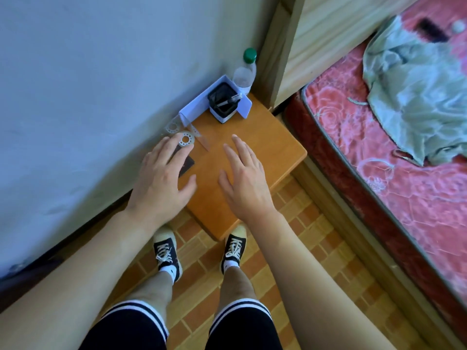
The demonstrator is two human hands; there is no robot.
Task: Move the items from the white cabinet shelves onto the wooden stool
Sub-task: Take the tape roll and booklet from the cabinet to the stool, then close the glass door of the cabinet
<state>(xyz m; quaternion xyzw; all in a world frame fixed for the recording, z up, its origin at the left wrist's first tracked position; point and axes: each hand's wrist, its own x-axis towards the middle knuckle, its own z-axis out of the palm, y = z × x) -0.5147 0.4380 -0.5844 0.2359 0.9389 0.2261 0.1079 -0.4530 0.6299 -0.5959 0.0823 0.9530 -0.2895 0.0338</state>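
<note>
orange-brown wood of the stool (265,147) lies under both our hands. our left hand (161,178) is spread, its fingertips (165,140) at a clear plastic stencil ring (186,140); whether they touch it we cannot tell. our right hand (242,175) hovers flat beside it, holding nothing. we judge the ring light, thin and slippery, best lifted by its edge. beyond the left hand lie more clear rulers (174,127), a white pen holder (223,102) and a bottle (245,69). under the left hand a dark card (186,164) peeks out. no white cabinet shows.
</note>
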